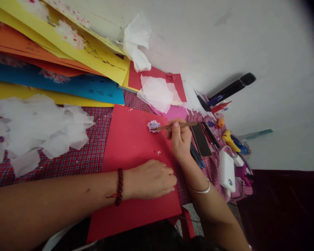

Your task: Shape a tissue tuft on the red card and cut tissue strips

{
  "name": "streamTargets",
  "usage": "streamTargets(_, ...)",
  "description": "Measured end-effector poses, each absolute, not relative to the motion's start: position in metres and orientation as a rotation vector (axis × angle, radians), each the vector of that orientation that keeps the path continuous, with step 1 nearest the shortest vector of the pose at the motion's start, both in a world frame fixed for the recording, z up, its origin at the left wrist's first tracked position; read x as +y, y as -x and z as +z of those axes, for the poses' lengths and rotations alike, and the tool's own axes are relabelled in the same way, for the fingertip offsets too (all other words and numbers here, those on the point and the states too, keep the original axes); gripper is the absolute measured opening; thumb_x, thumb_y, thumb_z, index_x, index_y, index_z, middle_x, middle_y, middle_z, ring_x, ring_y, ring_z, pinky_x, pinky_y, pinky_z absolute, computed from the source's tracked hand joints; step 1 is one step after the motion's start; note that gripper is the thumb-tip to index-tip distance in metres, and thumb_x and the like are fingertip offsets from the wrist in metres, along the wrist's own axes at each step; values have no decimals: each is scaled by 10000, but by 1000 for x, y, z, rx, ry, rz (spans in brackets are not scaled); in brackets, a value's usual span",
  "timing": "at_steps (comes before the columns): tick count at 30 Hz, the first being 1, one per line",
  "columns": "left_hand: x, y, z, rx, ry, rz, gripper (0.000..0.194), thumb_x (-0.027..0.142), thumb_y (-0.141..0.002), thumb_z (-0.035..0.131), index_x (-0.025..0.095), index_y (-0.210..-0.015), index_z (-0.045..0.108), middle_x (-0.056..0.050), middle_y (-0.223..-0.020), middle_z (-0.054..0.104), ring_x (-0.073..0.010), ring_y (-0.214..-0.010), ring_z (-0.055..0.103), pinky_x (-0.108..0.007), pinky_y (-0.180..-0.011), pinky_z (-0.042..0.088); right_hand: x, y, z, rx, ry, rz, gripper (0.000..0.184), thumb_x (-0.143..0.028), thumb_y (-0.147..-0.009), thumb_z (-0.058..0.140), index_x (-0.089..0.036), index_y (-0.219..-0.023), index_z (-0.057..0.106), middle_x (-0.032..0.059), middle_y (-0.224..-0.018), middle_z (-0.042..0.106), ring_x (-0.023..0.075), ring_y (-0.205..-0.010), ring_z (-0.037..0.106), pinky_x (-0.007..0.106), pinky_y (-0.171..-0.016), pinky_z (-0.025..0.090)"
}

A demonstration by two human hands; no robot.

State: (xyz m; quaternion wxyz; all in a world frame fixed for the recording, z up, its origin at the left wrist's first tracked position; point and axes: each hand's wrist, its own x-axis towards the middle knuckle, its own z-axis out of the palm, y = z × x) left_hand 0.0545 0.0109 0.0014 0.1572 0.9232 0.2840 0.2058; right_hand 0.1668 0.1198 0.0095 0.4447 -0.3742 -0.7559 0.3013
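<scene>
Tuft [152, 124]: white and purple, on the red sheet [136, 146], upper part.
Stick [187, 124]: brown, tip at the tuft.
Right hand [180, 139]: grasping the stick.
Left hand [151, 179]: resting on the red sheet, fingers curled; cannot tell whether anything is held.
Tissue [39, 120]: white pieces, spread over checked cloth [98, 150].
Phone [201, 139]: dark, beside the right hand.

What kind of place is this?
Probably a craft corner, perhaps in a home: a red sheet lies on a checked tablecloth, beside a heap of white tissue pieces and a yellow sheet decorated with pale blossoms.
</scene>
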Motion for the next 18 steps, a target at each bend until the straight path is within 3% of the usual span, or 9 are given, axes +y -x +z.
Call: streamTargets(18,12,-54,2,809,-2640,592,195,284,-948,604,168,-792,621,-24,-793,689,-188,-701,625,-342,-599,452,120,-166,11,-1876,913,726,326,-418,-1023,409,-201,-845,574,-48,-551,543,94,-469,475,247,-490,362)
